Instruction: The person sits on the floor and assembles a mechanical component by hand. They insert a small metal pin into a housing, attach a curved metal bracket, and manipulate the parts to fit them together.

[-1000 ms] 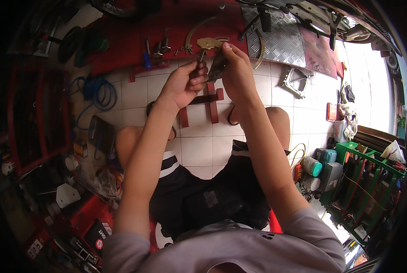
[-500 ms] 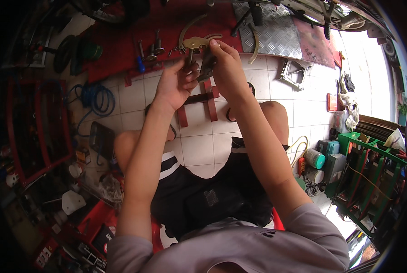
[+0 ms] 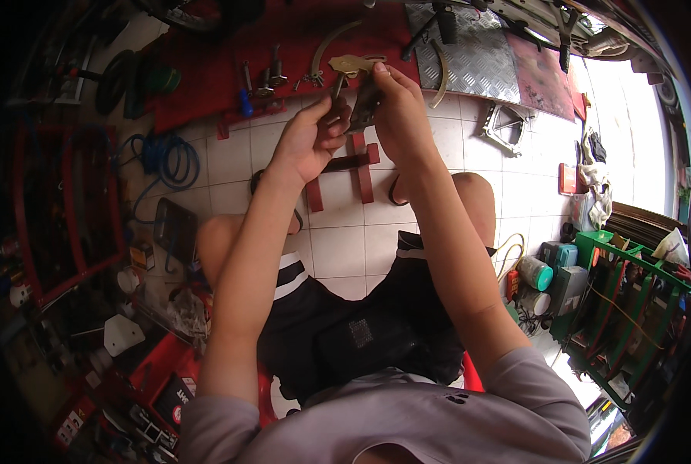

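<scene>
My left hand is closed, its thumb and fingers around the stem of a brass-coloured metal part with a flat irregular plate on top. My right hand grips a dark metal plate just beside it, the thumb up near the brass-coloured part's right end. Both pieces are held close together above the edge of the red platform. Whether they are joined I cannot tell, since my fingers hide where they meet. Behind them a curved brass-coloured strip lies on the platform.
Near the platform's edge lie a blue-handled tool, metal bolt-like parts and small screws. Another curved strip lies right, by a metal frame. A red stand is below my hands; a blue hose coils left.
The whole view has shifted slightly, so the platform and my hands appear a little farther right. Both hands keep the same hold, with little visible change in the parts.
</scene>
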The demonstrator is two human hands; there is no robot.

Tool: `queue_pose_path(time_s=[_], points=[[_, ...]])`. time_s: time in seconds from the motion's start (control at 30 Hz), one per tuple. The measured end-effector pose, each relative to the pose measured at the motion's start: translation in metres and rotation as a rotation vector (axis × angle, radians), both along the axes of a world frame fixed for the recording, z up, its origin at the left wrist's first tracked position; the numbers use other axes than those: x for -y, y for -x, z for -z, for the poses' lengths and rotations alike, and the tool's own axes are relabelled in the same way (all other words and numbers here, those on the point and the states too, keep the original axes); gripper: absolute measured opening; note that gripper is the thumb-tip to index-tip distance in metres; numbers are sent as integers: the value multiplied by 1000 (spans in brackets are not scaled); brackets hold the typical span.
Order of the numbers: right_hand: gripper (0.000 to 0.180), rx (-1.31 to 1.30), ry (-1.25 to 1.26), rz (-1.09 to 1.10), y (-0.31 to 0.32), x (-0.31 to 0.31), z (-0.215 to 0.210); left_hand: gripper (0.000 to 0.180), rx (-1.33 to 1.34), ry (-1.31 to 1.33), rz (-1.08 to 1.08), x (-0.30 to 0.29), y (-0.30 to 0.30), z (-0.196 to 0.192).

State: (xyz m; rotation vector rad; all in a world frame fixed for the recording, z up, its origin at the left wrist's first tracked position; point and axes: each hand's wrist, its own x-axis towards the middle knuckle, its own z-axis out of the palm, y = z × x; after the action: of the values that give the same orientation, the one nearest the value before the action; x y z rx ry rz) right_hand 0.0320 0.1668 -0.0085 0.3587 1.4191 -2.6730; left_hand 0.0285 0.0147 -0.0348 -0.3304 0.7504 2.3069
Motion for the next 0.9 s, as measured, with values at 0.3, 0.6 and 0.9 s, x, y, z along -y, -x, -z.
queue_pose_path(time_s=[0.3,0.6,0.9], points=[[31,-9,19,-3,1,0,2,8,-33,38,-47,1,-1,2],[26,61,139,36,6,-15,10,23,-681,900,-97,10,12,-2],[27,162,447,118,9,-31,3,23,-888,898,50,3,4,10]])
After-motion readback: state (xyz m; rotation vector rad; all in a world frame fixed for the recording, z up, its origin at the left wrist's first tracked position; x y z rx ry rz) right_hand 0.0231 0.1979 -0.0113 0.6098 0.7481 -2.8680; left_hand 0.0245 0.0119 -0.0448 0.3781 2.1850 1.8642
